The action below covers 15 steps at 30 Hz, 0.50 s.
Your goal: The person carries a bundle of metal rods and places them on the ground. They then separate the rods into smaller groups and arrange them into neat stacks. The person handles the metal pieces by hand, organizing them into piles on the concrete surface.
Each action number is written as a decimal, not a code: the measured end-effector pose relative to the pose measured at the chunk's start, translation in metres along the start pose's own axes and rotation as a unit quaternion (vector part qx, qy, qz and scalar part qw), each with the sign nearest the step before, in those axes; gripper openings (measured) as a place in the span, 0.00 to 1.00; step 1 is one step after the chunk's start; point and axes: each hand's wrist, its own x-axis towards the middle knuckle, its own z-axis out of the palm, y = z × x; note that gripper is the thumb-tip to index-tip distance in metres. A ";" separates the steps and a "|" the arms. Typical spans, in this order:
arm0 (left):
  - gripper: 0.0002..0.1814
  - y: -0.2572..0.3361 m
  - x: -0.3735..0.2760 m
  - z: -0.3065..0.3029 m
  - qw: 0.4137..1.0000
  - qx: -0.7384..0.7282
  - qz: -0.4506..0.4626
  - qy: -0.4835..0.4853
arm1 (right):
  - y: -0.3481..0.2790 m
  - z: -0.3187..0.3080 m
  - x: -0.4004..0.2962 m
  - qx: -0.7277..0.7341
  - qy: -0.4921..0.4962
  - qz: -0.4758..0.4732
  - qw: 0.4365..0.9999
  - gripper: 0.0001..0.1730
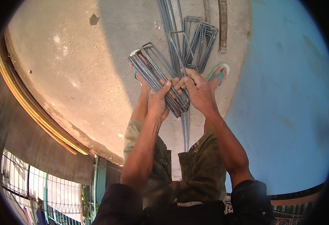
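My left hand (156,103) grips a bundle of bent steel rebar stirrups (150,73), long narrow rectangles lying slanted across my palm with their far ends up and to the left. One stirrup in the bundle is fanned slightly apart from the others. In my right hand (201,94) a single rebar stirrup (177,32) is pinched between thumb and fingers, its far end pointing away from me. The fingertips of both hands nearly meet at the bundle's right side. Just beyond my right hand, a pile of similar stirrups (200,46) lies on the concrete floor.
Long straight steel bars (166,19) run along the concrete floor (77,56) between my sandalled feet. A brown bar (222,26) lies ahead on the right. A blue wall (282,98) stands close on my right. Long wooden strips (38,119) line the left edge, near a wire fence (60,191).
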 end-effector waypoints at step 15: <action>0.08 0.014 0.013 -0.022 0.995 -0.023 0.000 0.092 | 0.088 -0.004 0.118 -0.276 0.189 0.012 0.942 0.21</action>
